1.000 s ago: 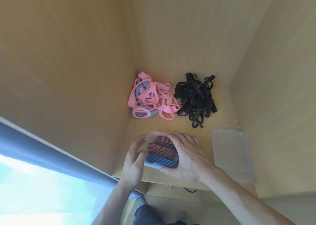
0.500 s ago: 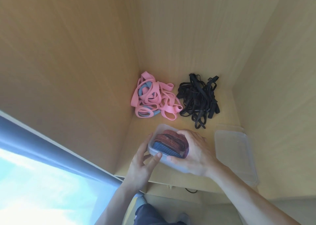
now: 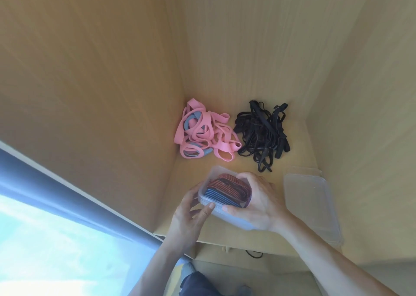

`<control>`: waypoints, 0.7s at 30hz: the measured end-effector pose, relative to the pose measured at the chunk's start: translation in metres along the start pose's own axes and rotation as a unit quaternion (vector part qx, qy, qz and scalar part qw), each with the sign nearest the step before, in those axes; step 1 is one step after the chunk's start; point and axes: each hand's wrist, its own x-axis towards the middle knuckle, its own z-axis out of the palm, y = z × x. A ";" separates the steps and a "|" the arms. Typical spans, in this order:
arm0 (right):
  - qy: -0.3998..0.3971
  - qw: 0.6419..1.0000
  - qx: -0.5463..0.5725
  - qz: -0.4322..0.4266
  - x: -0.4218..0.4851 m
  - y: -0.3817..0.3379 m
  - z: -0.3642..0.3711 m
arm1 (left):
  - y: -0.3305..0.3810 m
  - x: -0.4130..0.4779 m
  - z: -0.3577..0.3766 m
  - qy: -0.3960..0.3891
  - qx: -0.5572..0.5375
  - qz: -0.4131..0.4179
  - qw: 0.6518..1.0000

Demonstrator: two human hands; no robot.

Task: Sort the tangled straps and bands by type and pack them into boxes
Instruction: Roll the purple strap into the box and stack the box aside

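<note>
A clear plastic box (image 3: 227, 212) packed with red-and-blue striped bands (image 3: 227, 188) sits tilted near the shelf's front edge. My right hand (image 3: 258, 202) grips its right side, fingers curled over the rim and onto the bands. My left hand (image 3: 191, 213) holds the box's left end, thumb against its near wall. Behind the box lie two piles: pink bands mixed with a few grey-blue ones (image 3: 203, 131) in the left corner, and tangled black straps (image 3: 262, 134) to their right.
A second clear container (image 3: 311, 203) lies to the right of the box, against the right wall. Wooden walls close in the shelf (image 3: 290, 163) on the left, back and right. A black cable (image 3: 254, 254) shows below the shelf's front edge.
The box has been lifted and tilted between both hands, its far end turned up and to the right. My left thumb has come onto its near wall. The piles have not moved.
</note>
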 end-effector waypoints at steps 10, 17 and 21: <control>0.016 0.998 -0.056 -0.029 -0.003 -0.006 0.001 | -0.003 -0.007 0.001 0.022 -0.033 -0.020 0.999; -0.007 0.983 -0.169 -0.073 -0.009 -0.005 0.009 | -0.008 -0.013 0.004 0.075 0.018 0.006 0.997; -0.037 0.977 -0.199 -0.068 -0.006 -0.002 0.011 | -0.005 -0.011 0.006 0.120 0.091 0.050 0.987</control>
